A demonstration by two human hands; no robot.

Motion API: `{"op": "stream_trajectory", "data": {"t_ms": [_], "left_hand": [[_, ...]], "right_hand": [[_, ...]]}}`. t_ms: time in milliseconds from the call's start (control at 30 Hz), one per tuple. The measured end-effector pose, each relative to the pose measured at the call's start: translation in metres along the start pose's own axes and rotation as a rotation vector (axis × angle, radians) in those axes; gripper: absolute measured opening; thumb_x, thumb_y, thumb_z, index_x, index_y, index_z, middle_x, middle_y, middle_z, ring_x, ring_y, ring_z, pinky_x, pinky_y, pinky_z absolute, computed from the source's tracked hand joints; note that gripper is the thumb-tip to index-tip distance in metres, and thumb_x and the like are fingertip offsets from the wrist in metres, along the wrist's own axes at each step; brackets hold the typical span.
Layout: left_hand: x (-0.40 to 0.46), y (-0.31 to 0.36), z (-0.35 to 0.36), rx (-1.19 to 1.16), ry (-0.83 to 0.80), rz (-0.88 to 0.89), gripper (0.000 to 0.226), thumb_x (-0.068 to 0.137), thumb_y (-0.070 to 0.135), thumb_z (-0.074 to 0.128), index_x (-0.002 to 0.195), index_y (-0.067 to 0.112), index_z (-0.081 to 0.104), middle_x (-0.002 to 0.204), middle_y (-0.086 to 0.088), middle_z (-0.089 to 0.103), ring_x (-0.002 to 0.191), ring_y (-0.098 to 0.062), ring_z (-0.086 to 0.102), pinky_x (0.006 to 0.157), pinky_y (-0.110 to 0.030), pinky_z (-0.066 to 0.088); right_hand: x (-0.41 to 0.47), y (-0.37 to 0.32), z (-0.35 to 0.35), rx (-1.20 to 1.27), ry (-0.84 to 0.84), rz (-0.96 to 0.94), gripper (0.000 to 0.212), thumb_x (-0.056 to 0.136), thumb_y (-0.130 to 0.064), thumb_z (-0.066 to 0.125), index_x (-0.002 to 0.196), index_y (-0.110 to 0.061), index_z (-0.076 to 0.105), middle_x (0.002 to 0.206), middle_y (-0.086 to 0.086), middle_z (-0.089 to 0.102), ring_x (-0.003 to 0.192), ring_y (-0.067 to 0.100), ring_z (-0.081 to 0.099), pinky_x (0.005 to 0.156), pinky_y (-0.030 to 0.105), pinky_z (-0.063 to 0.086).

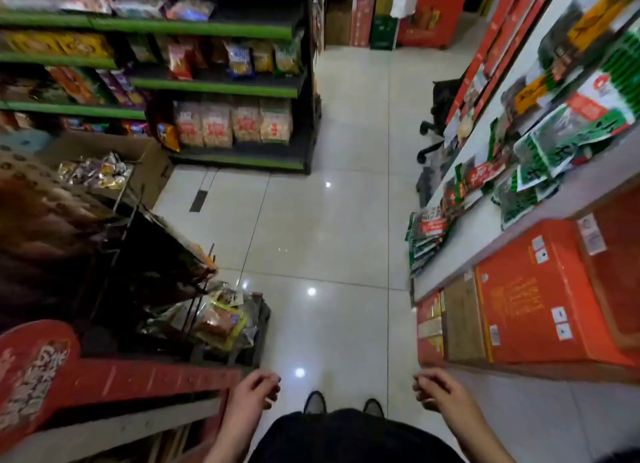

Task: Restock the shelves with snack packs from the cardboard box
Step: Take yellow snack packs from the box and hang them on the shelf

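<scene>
An open cardboard box [152, 171] stands on the floor at the left, with several shiny snack packs [97, 171] inside. Green-edged shelves [214, 87] behind it carry bagged snacks. On the right, a white counter shelf [467, 227] holds green and red snack packs [540, 157]. My left hand [254, 391] and my right hand [436, 391] hang low at the bottom of the view, fingers loosely curled, holding nothing. Both are far from the box and the shelves.
A wire rack [214, 320] with bagged snacks stands at the lower left beside a red display stand [114, 379]. Orange cartons [533, 299] sit under the right counter. A black office chair [440, 112] stands further along. A tiled aisle [329, 237] runs ahead between the shelves.
</scene>
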State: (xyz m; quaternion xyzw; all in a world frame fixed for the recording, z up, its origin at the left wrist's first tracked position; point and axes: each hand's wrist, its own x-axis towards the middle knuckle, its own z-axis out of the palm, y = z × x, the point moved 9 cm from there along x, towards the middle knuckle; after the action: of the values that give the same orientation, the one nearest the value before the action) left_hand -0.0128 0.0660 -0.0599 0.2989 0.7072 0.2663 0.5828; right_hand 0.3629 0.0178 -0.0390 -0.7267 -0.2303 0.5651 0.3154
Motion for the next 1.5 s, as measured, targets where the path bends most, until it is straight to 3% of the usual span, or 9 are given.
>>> {"op": "stream_trajectory", "data": {"t_ms": [233, 467, 600, 767, 1033, 1167, 1300, 1400, 1500], "left_hand": [[-0.044, 0.062, 0.002, -0.076, -0.056, 0.187, 0.035, 0.092, -0.006, 0.059, 0.069, 0.017, 0.07, 0.068, 0.006, 0.07, 0.065, 0.002, 0.064, 0.061, -0.008, 0.047], [-0.049, 0.099, 0.014, -0.15, -0.116, 0.215, 0.036, 0.094, -0.006, 0.056, 0.07, 0.017, 0.069, 0.07, 0.005, 0.068, 0.068, -0.004, 0.063, 0.065, -0.013, 0.049], [-0.033, 0.108, 0.009, -0.139, -0.139, 0.202, 0.042, 0.094, -0.001, 0.058, 0.067, 0.026, 0.072, 0.07, 0.005, 0.068, 0.069, -0.006, 0.062, 0.067, -0.016, 0.05], [-0.003, 0.13, 0.004, -0.179, -0.16, 0.168, 0.012, 0.078, 0.023, 0.067, 0.068, 0.025, 0.072, 0.073, 0.0, 0.068, 0.073, -0.014, 0.062, 0.069, -0.023, 0.052], [0.075, 0.196, 0.032, -0.159, -0.202, 0.187, 0.006, 0.073, 0.032, 0.069, 0.069, 0.028, 0.071, 0.071, 0.005, 0.067, 0.067, -0.01, 0.06, 0.065, -0.022, 0.049], [0.13, 0.244, 0.05, -0.173, -0.156, 0.201, 0.01, 0.07, 0.037, 0.069, 0.07, 0.027, 0.073, 0.073, 0.005, 0.069, 0.068, -0.01, 0.062, 0.066, -0.02, 0.051], [0.177, 0.294, 0.059, -0.242, -0.035, 0.164, 0.008, 0.075, 0.025, 0.068, 0.07, 0.025, 0.074, 0.074, -0.003, 0.069, 0.067, -0.012, 0.061, 0.065, -0.022, 0.05], [0.202, 0.331, 0.053, -0.346, 0.067, 0.149, 0.016, 0.079, 0.018, 0.063, 0.07, 0.024, 0.075, 0.075, -0.013, 0.067, 0.073, -0.021, 0.061, 0.064, -0.022, 0.05], [0.218, 0.354, 0.036, -0.386, 0.171, 0.151, 0.017, 0.08, 0.017, 0.062, 0.07, 0.023, 0.074, 0.076, -0.015, 0.065, 0.08, -0.032, 0.061, 0.07, -0.032, 0.05]], "right_hand": [[-0.039, -0.056, 0.0, 0.05, -0.033, -0.208, 0.025, 0.095, 0.003, 0.057, 0.087, -0.014, 0.074, 0.084, 0.006, 0.075, 0.077, 0.017, 0.07, 0.071, 0.022, 0.057], [-0.041, -0.079, 0.023, 0.031, -0.047, -0.24, 0.037, 0.096, 0.003, 0.056, 0.083, -0.027, 0.075, 0.085, 0.004, 0.074, 0.08, 0.017, 0.069, 0.073, 0.021, 0.057], [-0.03, -0.091, 0.041, 0.035, -0.026, -0.222, 0.031, 0.095, 0.005, 0.056, 0.083, -0.018, 0.073, 0.083, 0.006, 0.074, 0.079, 0.019, 0.068, 0.072, 0.021, 0.056], [-0.019, -0.114, 0.062, 0.051, -0.015, -0.216, 0.017, 0.095, 0.004, 0.056, 0.092, -0.006, 0.07, 0.085, 0.008, 0.073, 0.082, 0.022, 0.068, 0.077, 0.025, 0.058], [0.036, -0.165, 0.061, 0.006, -0.01, -0.232, 0.024, 0.095, 0.003, 0.057, 0.088, -0.014, 0.072, 0.088, 0.005, 0.073, 0.084, 0.022, 0.07, 0.077, 0.025, 0.058], [0.104, -0.213, 0.058, 0.023, -0.043, -0.25, 0.034, 0.094, 0.004, 0.057, 0.082, -0.023, 0.075, 0.087, 0.005, 0.074, 0.08, 0.017, 0.07, 0.073, 0.019, 0.056], [0.184, -0.29, 0.063, 0.021, -0.119, -0.267, 0.037, 0.095, 0.004, 0.058, 0.081, -0.026, 0.075, 0.084, 0.003, 0.075, 0.079, 0.016, 0.069, 0.073, 0.02, 0.056], [0.236, -0.357, 0.087, 0.013, -0.216, -0.298, 0.032, 0.094, 0.006, 0.058, 0.082, -0.02, 0.073, 0.082, 0.006, 0.073, 0.081, 0.021, 0.067, 0.075, 0.029, 0.056], [0.276, -0.419, 0.132, -0.063, -0.34, -0.344, 0.033, 0.094, 0.006, 0.058, 0.082, -0.021, 0.072, 0.08, 0.002, 0.074, 0.078, 0.013, 0.068, 0.072, 0.022, 0.055]]}}
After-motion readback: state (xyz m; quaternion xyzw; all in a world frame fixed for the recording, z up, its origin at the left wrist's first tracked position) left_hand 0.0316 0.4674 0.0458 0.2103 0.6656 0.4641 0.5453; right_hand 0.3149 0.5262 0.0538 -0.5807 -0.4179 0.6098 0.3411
